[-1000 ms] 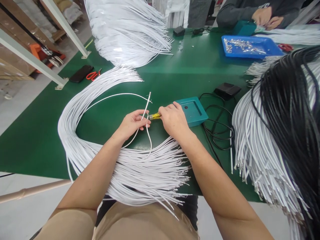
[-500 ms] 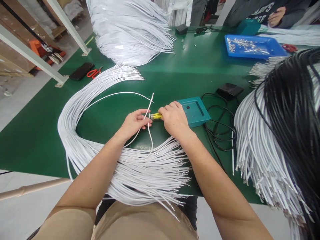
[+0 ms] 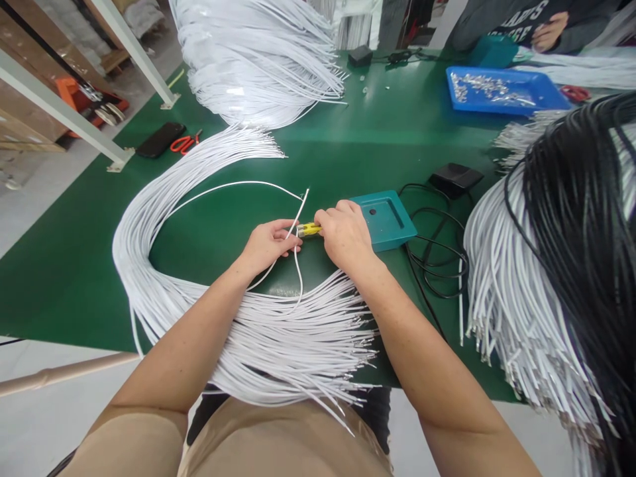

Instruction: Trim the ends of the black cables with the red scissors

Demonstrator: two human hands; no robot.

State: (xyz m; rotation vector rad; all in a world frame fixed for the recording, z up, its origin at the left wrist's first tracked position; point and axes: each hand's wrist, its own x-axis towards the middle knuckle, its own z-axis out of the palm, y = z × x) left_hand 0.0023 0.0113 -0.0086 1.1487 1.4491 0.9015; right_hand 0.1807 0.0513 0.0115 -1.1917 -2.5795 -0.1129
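My left hand (image 3: 271,244) pinches a white wire (image 3: 300,213) whose end points up and away from me. My right hand (image 3: 345,233) is wrapped round a yellow-handled tool (image 3: 311,228), and the tool's metal tip touches or nearly touches the wire at my left fingertips. What the tip does there is too small to tell. A long curved bundle of white wires (image 3: 132,232) lies around my left hand, its near ends spread under my forearms. Beside my right hand sits a teal device with a recessed top (image 3: 390,222).
Black cables (image 3: 437,248) and a black box (image 3: 454,180) are right of the device. White wires with a black bundle (image 3: 571,218) fill the right edge. Farther back are a blue tray (image 3: 501,93), red scissors (image 3: 185,143), a phone (image 3: 160,140) and a person's hand (image 3: 550,32).
The wire end above my left hand has shifted slightly to the right. Both hands keep nearly the same place and grip.
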